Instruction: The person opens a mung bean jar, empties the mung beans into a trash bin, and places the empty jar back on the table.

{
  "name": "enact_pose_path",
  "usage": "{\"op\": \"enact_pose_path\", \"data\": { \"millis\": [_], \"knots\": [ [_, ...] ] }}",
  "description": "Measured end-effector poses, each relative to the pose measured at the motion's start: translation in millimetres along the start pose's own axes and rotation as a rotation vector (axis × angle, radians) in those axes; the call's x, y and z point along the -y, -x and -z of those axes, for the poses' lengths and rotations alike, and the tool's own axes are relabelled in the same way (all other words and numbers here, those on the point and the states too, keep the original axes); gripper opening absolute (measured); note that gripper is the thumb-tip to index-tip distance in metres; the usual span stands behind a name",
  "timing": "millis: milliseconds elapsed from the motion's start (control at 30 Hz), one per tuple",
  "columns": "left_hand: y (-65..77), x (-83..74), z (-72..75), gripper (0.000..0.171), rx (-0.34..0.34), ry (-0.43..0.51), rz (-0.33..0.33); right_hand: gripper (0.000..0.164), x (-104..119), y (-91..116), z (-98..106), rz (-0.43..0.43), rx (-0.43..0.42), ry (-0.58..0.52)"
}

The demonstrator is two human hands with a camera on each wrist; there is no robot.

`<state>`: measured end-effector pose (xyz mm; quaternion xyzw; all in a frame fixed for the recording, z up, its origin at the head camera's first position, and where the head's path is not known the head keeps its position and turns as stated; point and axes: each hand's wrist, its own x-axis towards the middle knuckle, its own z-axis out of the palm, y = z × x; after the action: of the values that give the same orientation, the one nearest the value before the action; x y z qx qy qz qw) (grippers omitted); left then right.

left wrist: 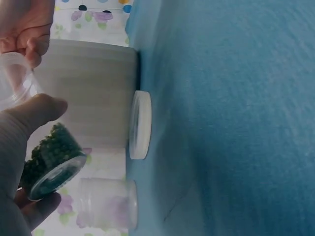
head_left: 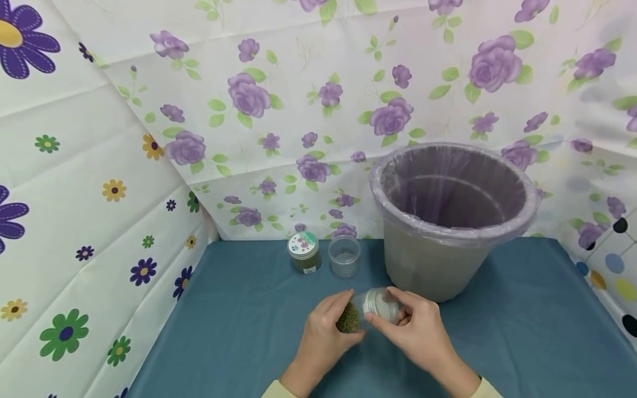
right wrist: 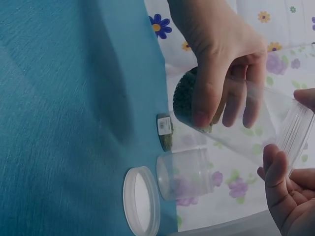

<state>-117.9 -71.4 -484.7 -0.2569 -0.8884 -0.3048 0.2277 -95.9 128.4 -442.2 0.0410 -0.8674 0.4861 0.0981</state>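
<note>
While my left hand [head_left: 322, 327] grips the granule jar [head_left: 348, 318] and my right hand [head_left: 422, 327] pinches the threaded end [head_left: 370, 303] above the lid [left wrist: 143, 125], this seems a tilting step, calling next for steadiness.

Head view high, facing forward-down; wrist views close, turned sideways; all share jar [head_left: 349, 319].

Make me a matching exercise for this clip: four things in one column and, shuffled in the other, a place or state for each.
Things
1. bin
2. white lid
3. jar of green granules
4. jar with a patterned lid

Places and states
A. closed, standing beside an empty clear jar
B. held in the left hand
C. lined with plastic film
D. lying flat on the blue cloth

Pairs: 1-C, 2-D, 3-B, 4-A
</note>
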Motion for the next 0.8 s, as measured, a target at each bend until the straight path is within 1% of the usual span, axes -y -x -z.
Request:
{"op": "enact_pose_path", "data": {
  "millis": [133,300,400,433,467,533,633,700,733,800],
  "knots": [
    [-2.6,2.0,2.5,0.066,0.012,0.037,-0.002,0.066,-0.4,-1.0,0.3,0.004,0.023,-0.016],
    [-3.0,5.1,5.6,0.062,0.061,0.088,0.012,0.063,0.1,-1.3,1.3,0.011,0.042,-0.045],
    [-3.0,7.2,6.7,0.061,0.103,0.143,0.034,0.06,0.4,-0.3,1.0,0.034,0.035,-0.061],
    [-3.2,8.0,7.3,0.061,0.122,0.168,0.044,0.059,4.2,0.6,2.1,0.045,0.036,-0.069],
    [-3.5,8.7,8.4,0.061,0.146,0.198,0.059,0.057,5.8,1.2,2.6,0.061,0.038,-0.075],
    [-4.8,10.9,10.3,0.061,0.197,0.263,0.082,0.055,5.5,2.0,3.3,0.121,0.047,-0.081],
    [-6.4,15.3,12.4,0.063,0.284,0.364,0.129,0.054,2.2,1.3,6.1,0.221,0.095,-0.077],
    [-6.5,18.7,12.1,0.064,0.323,0.399,0.16,0.054,-5.8,-1.4,6.0,0.262,0.141,-0.06],
    [-6.1,20.0,11.5,0.065,0.332,0.4,0.172,0.055,-6.8,-2.9,6.4,0.262,0.167,-0.045],
    [-4.6,21.1,10.6,0.065,0.318,0.364,0.18,0.059,-6.4,-5.6,6.4,0.223,0.208,-0.016]
  ]
}}
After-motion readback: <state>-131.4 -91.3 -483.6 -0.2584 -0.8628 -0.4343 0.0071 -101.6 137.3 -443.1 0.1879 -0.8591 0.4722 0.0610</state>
